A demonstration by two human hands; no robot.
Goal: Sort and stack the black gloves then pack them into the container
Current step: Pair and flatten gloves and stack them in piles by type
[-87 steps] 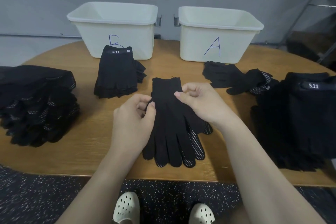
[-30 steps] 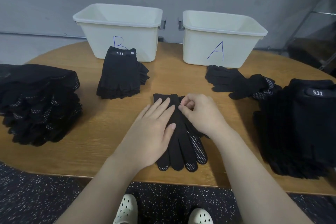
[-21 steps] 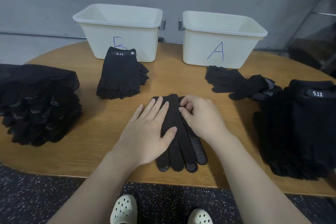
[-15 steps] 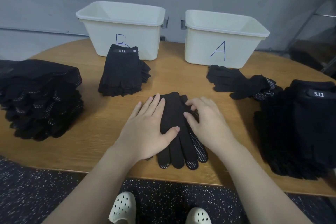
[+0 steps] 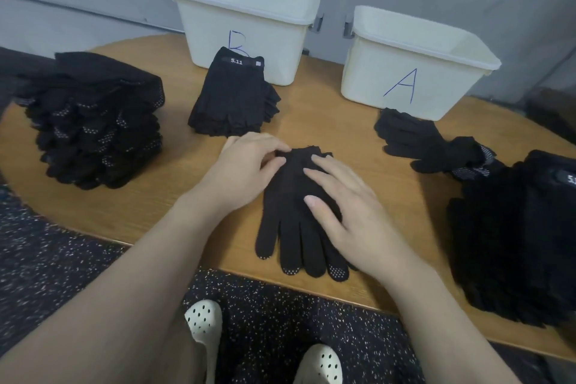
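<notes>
Both hands are down on the pair of black gloves [image 5: 293, 215] in the middle of the wooden table [image 5: 311, 121], cuffs pointing away toward the bins, fingertips hanging close to the near edge with white grip dots showing on the tips. The left hand [image 5: 246, 168] sits at the cuff end, its fingers curled and pinching the fabric at the cuff's left corner. The right hand [image 5: 346, 206] lies flat across the palm of the gloves, fingers straight and slightly spread, thumb pressing down on the knit. Over on the far side stand two cream bins: bin B [image 5: 246, 31] on the left, bin A [image 5: 414, 65] on the right, letters drawn in blue on their fronts. Right in front of bin B rests a neat stack of fingerless gloves [image 5: 230, 100] with a 5.11 label on top. Just in front of bin A lies a loose little heap of dotted gloves [image 5: 427, 143]. At the far left of the table there's a tall pile of dotted gloves [image 5: 93, 121], and at the right edge a big dark pile [image 5: 517, 234] with another 5.11 tag partly cut off. Down below, white perforated clogs [image 5: 205, 324] stand on speckled flooring.
</notes>
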